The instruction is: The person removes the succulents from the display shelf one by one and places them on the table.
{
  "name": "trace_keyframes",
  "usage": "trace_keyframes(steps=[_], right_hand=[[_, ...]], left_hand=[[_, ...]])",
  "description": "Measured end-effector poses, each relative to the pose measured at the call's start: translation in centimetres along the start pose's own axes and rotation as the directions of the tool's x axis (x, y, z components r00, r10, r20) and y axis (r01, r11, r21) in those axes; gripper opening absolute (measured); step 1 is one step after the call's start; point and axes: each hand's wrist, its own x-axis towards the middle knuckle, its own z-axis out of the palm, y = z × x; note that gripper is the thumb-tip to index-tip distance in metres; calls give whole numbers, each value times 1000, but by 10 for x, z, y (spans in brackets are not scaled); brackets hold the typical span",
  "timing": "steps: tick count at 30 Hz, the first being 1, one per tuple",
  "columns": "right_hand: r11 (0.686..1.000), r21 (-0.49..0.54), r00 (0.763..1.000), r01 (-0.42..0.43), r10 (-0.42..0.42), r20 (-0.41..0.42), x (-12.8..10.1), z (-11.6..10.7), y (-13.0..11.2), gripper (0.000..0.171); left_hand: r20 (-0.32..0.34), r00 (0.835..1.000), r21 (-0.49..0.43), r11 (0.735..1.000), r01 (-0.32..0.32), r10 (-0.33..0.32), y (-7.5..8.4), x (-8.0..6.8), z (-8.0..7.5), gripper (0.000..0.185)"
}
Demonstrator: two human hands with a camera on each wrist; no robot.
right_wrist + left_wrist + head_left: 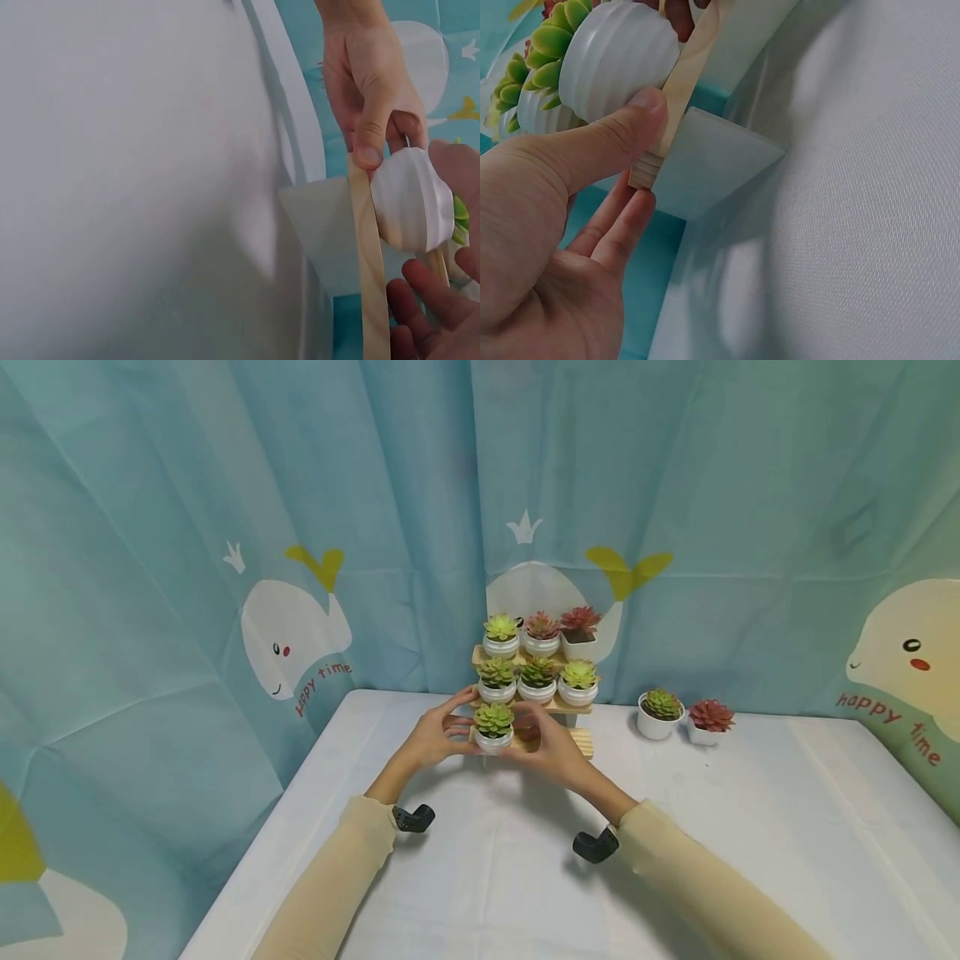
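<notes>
While both hands steady it from either side, the left hand (433, 737) and right hand (551, 745) curl their fingers round the green succulent pot (493, 727), seated between them on the lowest wooden shelf step (581, 743).

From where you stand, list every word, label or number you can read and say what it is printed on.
"happy time": on the left whale print of the curtain, red letters under its face.
"happy time": on the right print of the same curtain, running down its lower edge.
The pots, the wooden stand and the table show no text. The wrist views show none.
</notes>
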Motion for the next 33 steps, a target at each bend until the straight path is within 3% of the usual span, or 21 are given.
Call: trace_keyframes(steps=[11,33], right_hand=[[998,-31,999,-54,54,-1,5,11,0,72],[994,-71,997,-81,81,-9,6,12,-6,66]], left_hand=[[-13,999,-21,999,30,-31,-1,-2,0,95],[-4,1000,-20,1000,8,-8,-1,1,1,95]])
